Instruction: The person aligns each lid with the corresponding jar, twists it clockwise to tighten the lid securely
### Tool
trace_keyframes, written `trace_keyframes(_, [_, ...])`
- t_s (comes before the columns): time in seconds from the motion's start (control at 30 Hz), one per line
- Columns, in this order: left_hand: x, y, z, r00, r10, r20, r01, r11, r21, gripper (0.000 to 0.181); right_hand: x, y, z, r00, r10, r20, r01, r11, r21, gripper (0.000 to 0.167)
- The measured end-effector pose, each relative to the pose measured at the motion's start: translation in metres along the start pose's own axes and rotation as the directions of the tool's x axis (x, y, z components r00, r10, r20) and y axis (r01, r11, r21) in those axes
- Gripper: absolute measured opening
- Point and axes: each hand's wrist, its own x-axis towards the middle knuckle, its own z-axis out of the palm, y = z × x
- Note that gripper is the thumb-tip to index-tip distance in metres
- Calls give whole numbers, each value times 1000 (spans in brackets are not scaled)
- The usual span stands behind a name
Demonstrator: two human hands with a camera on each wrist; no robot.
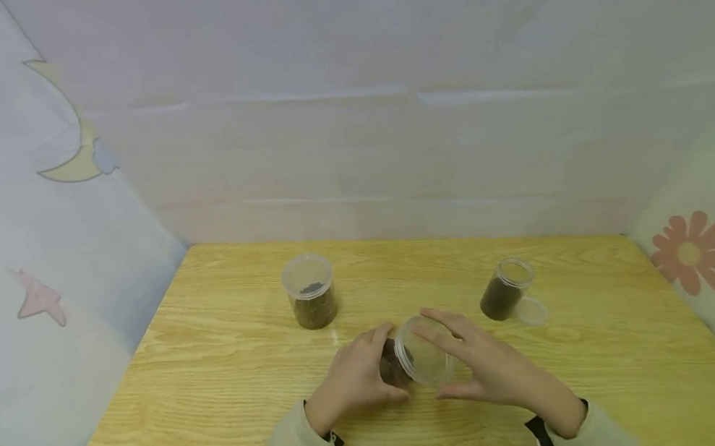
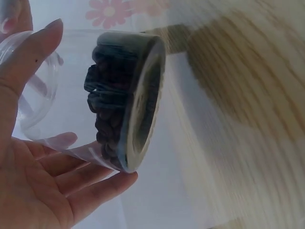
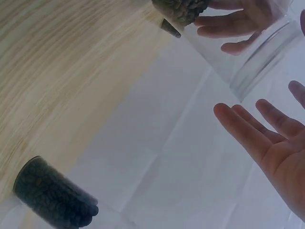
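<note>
My left hand (image 1: pixel 360 372) grips a clear plastic jar (image 2: pixel 71 95) from the side, thumb and fingers spread around its wall. The jar is tilted, its ridged rim end turned to the right. Dark beans (image 2: pixel 112 100) lie at its base end. Beside that rim end is my right hand (image 1: pixel 479 359), its fingers extended around the clear round part. The right wrist view shows this hand (image 3: pixel 271 138) with fingers spread and a gap to the jar's rim (image 3: pixel 267 57). Whether a lid sits on the rim, I cannot tell.
A wide clear jar (image 1: pixel 314 311) partly filled with dark contents stands at the back left of the wooden table (image 1: pixel 217 383). A narrower jar of dark beans (image 1: pixel 501 299) stands back right, a clear lid (image 1: pixel 532 311) lying beside it. Fabric walls (image 1: pixel 349 144) border the table.
</note>
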Motion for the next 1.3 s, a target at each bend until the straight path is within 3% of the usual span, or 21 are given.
trace_keyframes(0.23, [2, -1, 2, 998, 2, -61, -8, 995, -101, 92, -12, 3, -4, 996, 82, -36, -82, 997, 1, 89])
trace_keyframes(0.47, [3, -2, 9, 991, -58, -119, 30, 973, -231, 95, -28, 7, -3, 982, 176, -71, -178, 984, -29, 91])
trace_keyframes(0.63, [6, -3, 13, 977, -70, -202, 2, 948, -319, 98, -37, 10, 0, 971, 215, -107, -224, 972, -75, 79])
trace_keyframes(0.8, [11, -4, 15, 958, -79, -274, -35, 921, -388, 101, -45, 9, 3, 959, 265, -102, -271, 961, -50, 75])
trace_keyframes(1.1, [32, -13, 19, 942, -128, -311, -4, 920, -391, 100, -55, 9, 10, 958, 269, -100, -274, 961, -42, 76])
trace_keyframes(1.3, [49, -19, 21, 943, -156, -293, 31, 921, -389, 99, -58, 8, 12, 957, 277, -88, -282, 958, -46, 78])
